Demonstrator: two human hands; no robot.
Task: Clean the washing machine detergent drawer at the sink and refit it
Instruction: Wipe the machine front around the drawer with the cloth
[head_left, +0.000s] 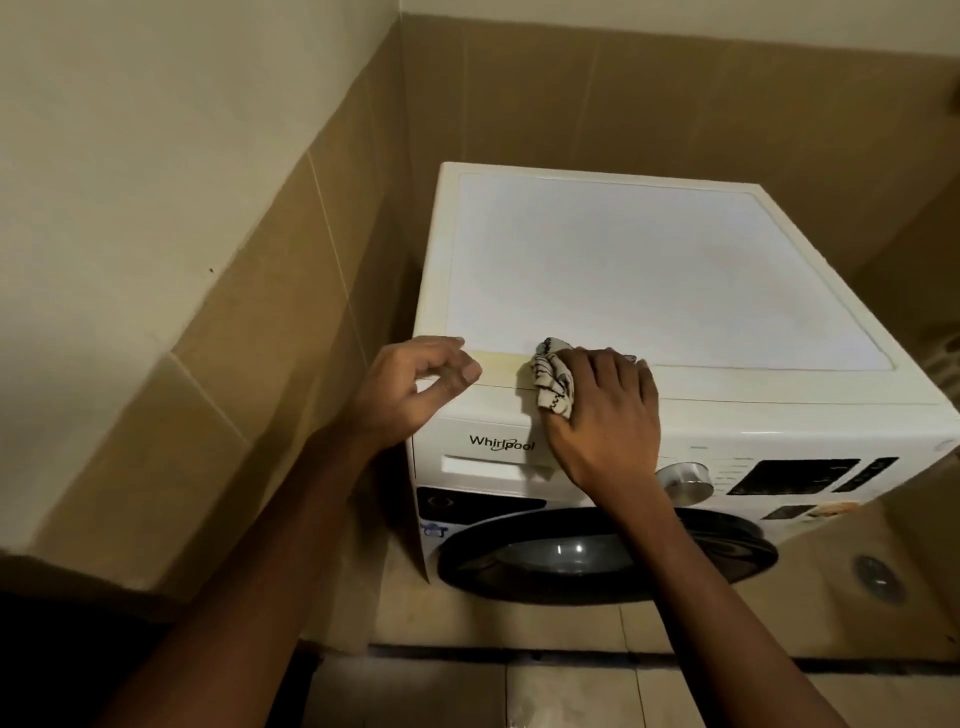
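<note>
A white front-loading washing machine (665, 270) stands in a tiled corner. Its detergent drawer (488, 462) sits closed in the front panel at the upper left, under the brand lettering. My right hand (605, 410) grips a crumpled white cloth with dark lines (551, 382) and presses it on the machine's front top edge, just above the drawer. My left hand (415, 387) hovers at the machine's front left corner, fingers loosely curled and holding nothing; its fingertips lie near the top edge.
A silver dial (684, 480) and dark display (792, 475) sit right of the drawer. The round dark door (597, 556) is below. Tiled walls close in at the left and behind. A floor drain (878, 578) lies at the right.
</note>
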